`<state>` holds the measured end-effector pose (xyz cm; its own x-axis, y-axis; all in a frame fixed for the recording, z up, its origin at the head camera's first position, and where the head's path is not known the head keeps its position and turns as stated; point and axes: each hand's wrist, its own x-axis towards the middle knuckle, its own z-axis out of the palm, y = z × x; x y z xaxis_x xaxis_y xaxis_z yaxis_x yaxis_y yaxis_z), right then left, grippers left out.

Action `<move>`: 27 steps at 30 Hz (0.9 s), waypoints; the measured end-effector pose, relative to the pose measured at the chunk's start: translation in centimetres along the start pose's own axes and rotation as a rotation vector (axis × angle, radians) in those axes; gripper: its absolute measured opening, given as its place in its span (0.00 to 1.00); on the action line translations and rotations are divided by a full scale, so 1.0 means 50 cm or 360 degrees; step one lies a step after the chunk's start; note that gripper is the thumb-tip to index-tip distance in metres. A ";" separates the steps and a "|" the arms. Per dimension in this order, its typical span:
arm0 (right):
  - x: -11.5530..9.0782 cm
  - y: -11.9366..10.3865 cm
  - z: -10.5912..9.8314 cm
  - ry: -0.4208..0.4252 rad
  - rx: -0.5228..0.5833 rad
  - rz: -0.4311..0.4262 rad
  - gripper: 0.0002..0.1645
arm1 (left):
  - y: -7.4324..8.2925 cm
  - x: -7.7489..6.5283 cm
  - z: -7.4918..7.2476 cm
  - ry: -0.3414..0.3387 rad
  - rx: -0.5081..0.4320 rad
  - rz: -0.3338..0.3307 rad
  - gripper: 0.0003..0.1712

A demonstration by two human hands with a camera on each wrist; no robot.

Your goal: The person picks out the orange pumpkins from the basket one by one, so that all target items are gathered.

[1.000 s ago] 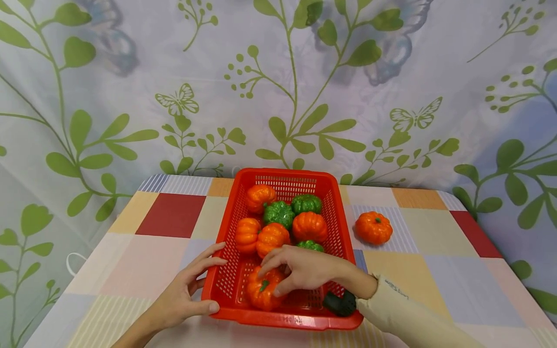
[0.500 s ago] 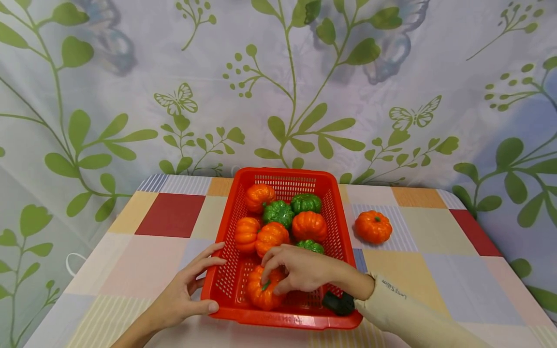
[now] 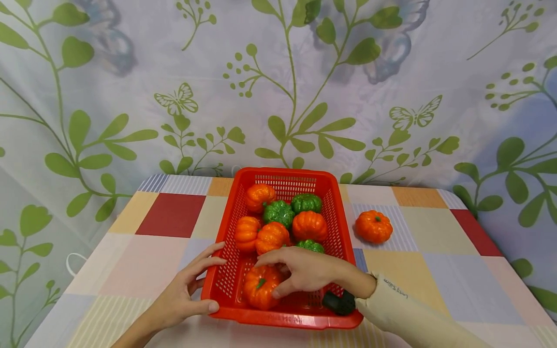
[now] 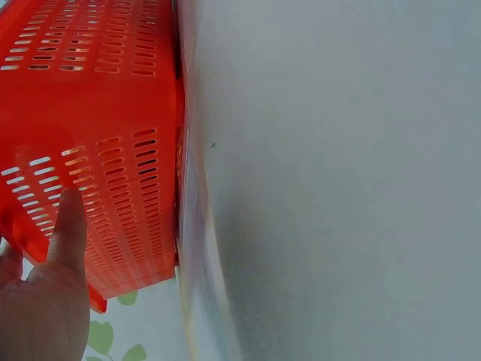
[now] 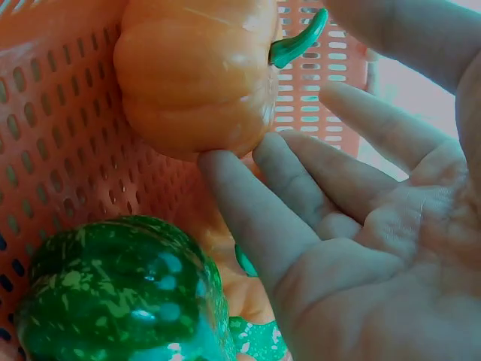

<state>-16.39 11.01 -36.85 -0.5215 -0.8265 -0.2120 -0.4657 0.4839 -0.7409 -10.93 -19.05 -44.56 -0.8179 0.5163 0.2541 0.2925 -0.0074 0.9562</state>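
Note:
A red perforated plastic basket (image 3: 287, 319) holds several small glossy pumpkins, orange and green. My left hand (image 3: 184, 285) lies at its near left corner, two fingertips on the left rim and the thumb at the corner. In the left wrist view a straight finger (image 4: 70, 226) of that hand lies against the basket's outer wall. My right hand (image 3: 304, 270) is inside the basket over the front orange pumpkin (image 3: 261, 290), thumb at its right side, fingers stretched along its far side. In the right wrist view, fingertips meet the orange pumpkin (image 5: 195, 75), its green stem toward the spread hand.
One more orange pumpkin (image 3: 373, 227) sits on the patchwork tablecloth (image 3: 439, 232), right of the basket. Green pumpkins (image 3: 278, 213) and orange ones fill the basket's middle and back. A black device (image 3: 339, 303) shows under the right wrist. A leaf-patterned curtain (image 3: 278, 87) hangs behind the table.
The right hand's fingers have straightened from their curl over the front pumpkin's top. That pumpkin has shifted slightly left. The left hand and basket have stayed in place.

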 end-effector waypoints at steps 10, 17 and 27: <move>0.004 0.000 0.004 -0.0117 0.0064 0.0014 0.38 | -0.003 0.001 0.001 0.0002 0.0023 0.0013 0.36; 0.024 -0.001 0.011 -0.0059 0.0001 -0.0036 0.35 | -0.002 0.000 -0.001 0.0002 0.0028 0.0009 0.36; 0.048 -0.011 0.025 -0.0086 -0.0154 0.0075 0.40 | 0.000 0.001 -0.001 -0.0002 0.0013 0.0009 0.35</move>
<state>-16.47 8.39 -37.76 -0.5063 -0.8152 -0.2814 -0.5096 0.5461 -0.6649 -10.99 -19.08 -44.55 -0.8154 0.5174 0.2596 0.3014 -0.0034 0.9535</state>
